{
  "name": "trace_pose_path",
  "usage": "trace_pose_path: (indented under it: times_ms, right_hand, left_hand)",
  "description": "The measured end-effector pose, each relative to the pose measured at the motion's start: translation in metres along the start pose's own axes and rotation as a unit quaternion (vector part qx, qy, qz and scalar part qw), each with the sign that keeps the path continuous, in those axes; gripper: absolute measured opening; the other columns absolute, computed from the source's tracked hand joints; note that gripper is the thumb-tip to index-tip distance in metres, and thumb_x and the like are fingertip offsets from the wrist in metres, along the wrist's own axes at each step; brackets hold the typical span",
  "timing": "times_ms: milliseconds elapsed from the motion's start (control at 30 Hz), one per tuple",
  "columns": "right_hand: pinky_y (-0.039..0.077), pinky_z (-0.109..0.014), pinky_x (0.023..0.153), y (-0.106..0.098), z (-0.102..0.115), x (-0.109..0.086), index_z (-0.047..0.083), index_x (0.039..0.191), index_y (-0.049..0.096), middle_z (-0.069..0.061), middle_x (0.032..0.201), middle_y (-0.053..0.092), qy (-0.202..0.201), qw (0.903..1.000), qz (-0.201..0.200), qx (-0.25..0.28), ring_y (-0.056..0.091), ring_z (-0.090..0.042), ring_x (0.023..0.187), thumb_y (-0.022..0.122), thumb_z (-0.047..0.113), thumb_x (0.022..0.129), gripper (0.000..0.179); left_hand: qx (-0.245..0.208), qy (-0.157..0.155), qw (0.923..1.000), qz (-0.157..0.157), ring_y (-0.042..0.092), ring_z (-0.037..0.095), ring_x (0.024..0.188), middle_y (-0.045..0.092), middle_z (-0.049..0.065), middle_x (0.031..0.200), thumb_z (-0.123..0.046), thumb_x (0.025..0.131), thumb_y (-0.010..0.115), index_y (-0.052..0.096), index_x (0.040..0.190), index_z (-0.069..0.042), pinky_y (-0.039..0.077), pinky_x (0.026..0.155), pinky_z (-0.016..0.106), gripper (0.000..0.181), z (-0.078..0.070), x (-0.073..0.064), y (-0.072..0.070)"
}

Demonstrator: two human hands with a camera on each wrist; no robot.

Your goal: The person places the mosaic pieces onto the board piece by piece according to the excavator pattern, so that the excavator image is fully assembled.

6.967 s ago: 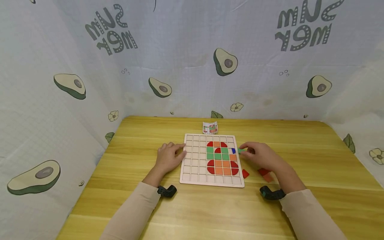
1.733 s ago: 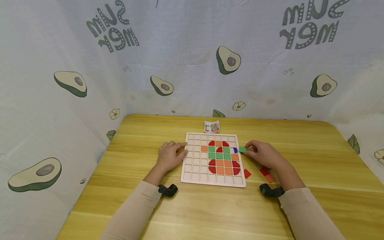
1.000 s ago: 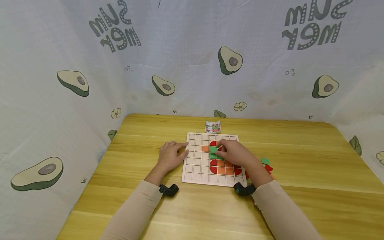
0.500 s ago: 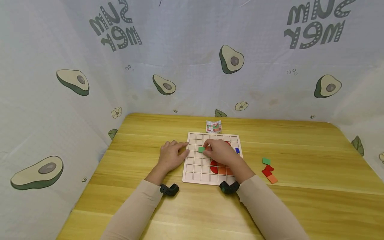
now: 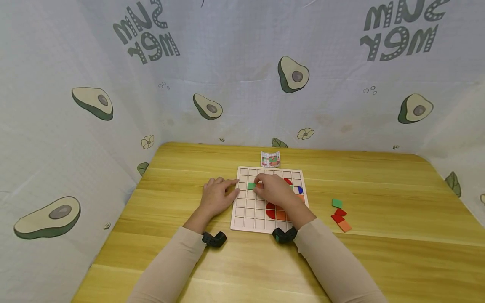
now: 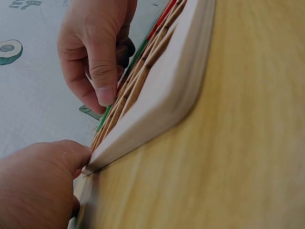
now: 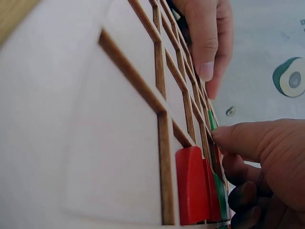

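Note:
On the table lies a wooden grid board (image 5: 250,224) with red, orange and green tiles in part of its cells. My right hand (image 5: 275,190) reaches over it, thumb and forefinger pinching the right side of a green square tile (image 5: 251,186). That tile lies at a cell in the left part of the board. Thumb and forefinger of my left hand (image 5: 215,198) are spread and touch the board's left edge. In the right wrist view, the right thumb meets the green tile's edge, near a red rounded tile (image 7: 192,186). My right hand hides much of the coloured pattern.
Behind the board stands a small curved pattern card (image 5: 270,160). To the right lie a loose green tile (image 5: 337,203), red tiles (image 5: 338,218) and an orange tile (image 5: 345,226). A blue piece (image 5: 300,190) sits near the board's right edge. A printed cloth hangs behind the table.
From the board's right side, my right hand has carried the green tile leftward across to a left cell. An orange tile appeared on the board earlier. My left hand stays at the edge.

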State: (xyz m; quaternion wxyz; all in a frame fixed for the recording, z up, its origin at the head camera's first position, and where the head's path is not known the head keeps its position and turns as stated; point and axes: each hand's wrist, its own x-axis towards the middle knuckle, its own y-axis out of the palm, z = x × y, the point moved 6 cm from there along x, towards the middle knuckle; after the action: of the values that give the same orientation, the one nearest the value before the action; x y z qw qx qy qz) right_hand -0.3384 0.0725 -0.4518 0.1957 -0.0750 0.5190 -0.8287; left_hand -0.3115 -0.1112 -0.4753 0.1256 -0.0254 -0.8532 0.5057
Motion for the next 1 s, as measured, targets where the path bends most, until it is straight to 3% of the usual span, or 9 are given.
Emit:
trace_pose_path:
  times_ms: [433,700,1000]
  right_hand:
    - [0.044,-0.032,0.067,-0.013,-0.011,-0.02,0.011,0.124,0.068,0.0,0.08,0.064,0.004,0.9999,-0.002,0.011,0.054,-0.015,0.069,0.067,0.028,0.098,0.031]
    - [0.041,-0.03,0.059,-0.036,-0.044,-0.05,0.008,0.127,0.066,-0.001,0.074,0.058,0.002,0.9996,-0.008,0.025,0.049,-0.015,0.062,0.068,0.027,0.098,0.034]
    - [0.042,-0.031,0.06,-0.053,-0.085,-0.088,0.007,0.126,0.066,-0.001,0.077,0.058,0.045,0.9989,0.006,0.015,0.05,-0.016,0.066,0.068,0.03,0.098,0.036]
  left_hand:
    - [0.004,-0.003,1.0,0.005,0.043,0.017,0.082,0.061,-0.001,0.091,-0.045,0.099,0.062,0.068,0.135,-0.03,0.03,0.076,0.034,0.04,-0.003,0.0,0.0]
    - [0.003,-0.002,1.0,0.005,0.042,0.016,0.081,0.06,-0.001,0.091,-0.044,0.099,0.061,0.068,0.136,-0.03,0.03,0.076,0.034,0.04,-0.004,0.0,0.0]
    - [0.0,-0.008,0.9999,0.01,0.042,0.017,0.082,0.06,-0.001,0.091,-0.045,0.1,0.061,0.067,0.137,-0.03,0.031,0.077,0.035,0.041,-0.004,-0.001,0.0]
